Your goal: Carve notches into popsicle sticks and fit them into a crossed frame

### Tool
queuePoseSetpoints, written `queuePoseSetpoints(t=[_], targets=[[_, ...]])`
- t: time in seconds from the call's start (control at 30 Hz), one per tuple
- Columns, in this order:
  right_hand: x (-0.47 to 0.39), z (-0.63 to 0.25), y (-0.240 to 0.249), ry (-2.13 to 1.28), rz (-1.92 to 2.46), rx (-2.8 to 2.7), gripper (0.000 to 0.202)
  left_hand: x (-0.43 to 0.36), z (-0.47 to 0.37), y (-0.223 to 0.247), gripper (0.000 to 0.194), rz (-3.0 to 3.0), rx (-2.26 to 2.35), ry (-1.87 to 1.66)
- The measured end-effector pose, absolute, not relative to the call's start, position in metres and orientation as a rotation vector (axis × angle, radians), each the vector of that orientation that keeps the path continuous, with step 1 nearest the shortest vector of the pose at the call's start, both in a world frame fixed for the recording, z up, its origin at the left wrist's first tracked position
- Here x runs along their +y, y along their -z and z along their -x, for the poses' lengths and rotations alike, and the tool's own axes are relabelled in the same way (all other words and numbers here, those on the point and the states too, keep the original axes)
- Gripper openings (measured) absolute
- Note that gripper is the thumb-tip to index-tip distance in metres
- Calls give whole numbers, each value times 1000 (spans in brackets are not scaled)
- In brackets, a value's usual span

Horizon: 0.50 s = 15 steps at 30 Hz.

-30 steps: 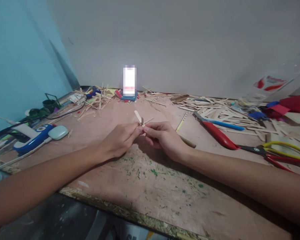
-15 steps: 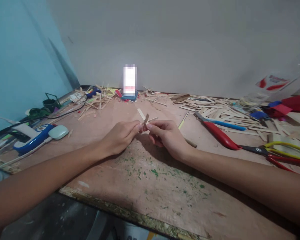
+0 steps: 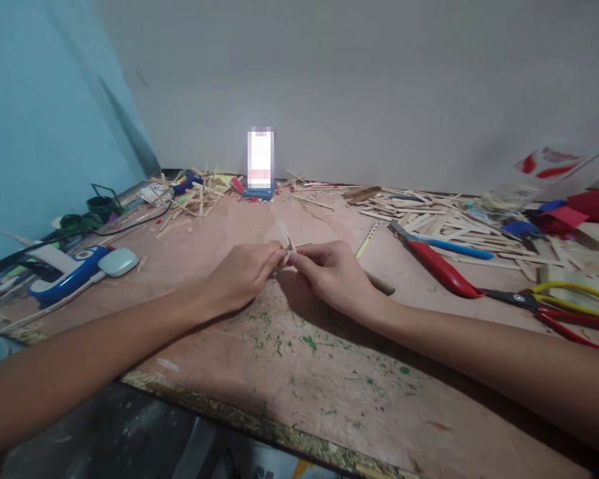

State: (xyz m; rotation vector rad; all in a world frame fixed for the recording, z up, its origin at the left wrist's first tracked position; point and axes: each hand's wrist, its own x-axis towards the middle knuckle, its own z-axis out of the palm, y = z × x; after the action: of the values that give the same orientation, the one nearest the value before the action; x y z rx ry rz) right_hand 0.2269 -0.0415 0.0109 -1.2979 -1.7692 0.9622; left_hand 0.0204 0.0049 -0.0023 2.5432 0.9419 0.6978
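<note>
Small flat wooden sticks, crossing one another, stand up between my fingertips over the middle of the wooden table. My left hand pinches them from the left with thumb and forefinger. From the right, my right hand closes its thumb and fingers on the same sticks, its fingertips touching or nearly touching those of the left. The lower ends of the sticks are hidden by the fingers. A short brown rod lies just beyond my right wrist.
A red-handled tool, a blue stick and yellow-and-red scissors lie right. Loose wooden strips are heaped behind them. A lit phone stands at the back. A blue-and-white glue gun lies left.
The sticks have turned between my fingertips, and the darker one now shows a pale, narrower side. The fingers of my right hand have curled in closer. The view has shifted slightly.
</note>
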Motion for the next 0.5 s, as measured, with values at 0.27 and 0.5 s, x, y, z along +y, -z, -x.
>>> queuePoseSetpoints(t=[0.27,0.5], targets=[[-40,-227,-11,-1097,1293,-1769,35,0,-22,2,28,-2582,973,-699],[-41,-225,-12,-1154,1287,-1720,36,-2,-25,1,29,-2451,945,-762]])
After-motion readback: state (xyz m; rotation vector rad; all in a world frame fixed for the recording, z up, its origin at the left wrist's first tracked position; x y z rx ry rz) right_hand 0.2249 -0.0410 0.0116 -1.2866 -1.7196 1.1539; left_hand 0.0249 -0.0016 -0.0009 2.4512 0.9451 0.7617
